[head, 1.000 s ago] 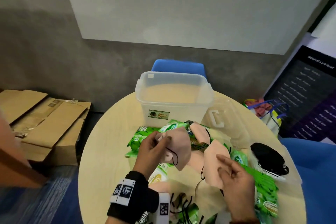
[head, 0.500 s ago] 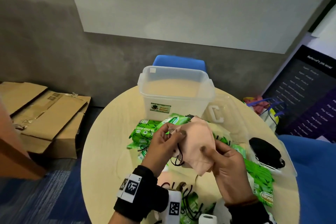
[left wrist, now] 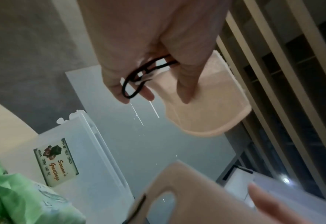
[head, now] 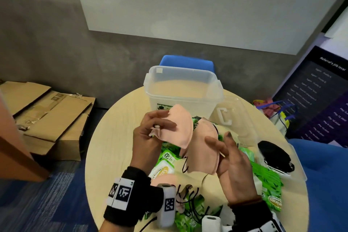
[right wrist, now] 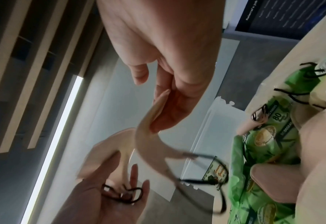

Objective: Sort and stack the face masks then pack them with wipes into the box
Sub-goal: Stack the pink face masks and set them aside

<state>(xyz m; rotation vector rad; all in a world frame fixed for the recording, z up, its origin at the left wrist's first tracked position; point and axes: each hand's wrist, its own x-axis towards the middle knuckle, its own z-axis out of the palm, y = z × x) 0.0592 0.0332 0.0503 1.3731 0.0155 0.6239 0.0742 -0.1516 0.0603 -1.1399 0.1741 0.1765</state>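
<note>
Above the table my left hand point(head: 166, 121) grips a pink face mask point(head: 180, 128), its black ear loops point(left wrist: 139, 78) bunched in my fingers. Beside it my right hand point(head: 219, 148) pinches a second pink mask point(head: 201, 154) by its edge, and that mask's loops point(right wrist: 206, 178) dangle. The two masks overlap slightly at the edges. The clear plastic box point(head: 150, 88) stands open at the table's far side, nothing showing inside. Green wipes packs point(head: 269, 181) and more pink masks point(head: 162, 179) lie under my hands. Black masks point(head: 273, 153) are stacked at the right.
The box's clear lid point(head: 237, 118) lies right of the box, partly under the black masks. The round table point(head: 113, 149) has bare wood on its left. A blue chair point(head: 186, 62) stands behind the box, another point(head: 323, 175) at the right. Flattened cardboard point(head: 49, 111) lies on the floor at left.
Half a second ago both hands held the pink masks bunched together. Now the masks are apart: my left hand has lifted one toward the box, and my right hand holds the other lower.
</note>
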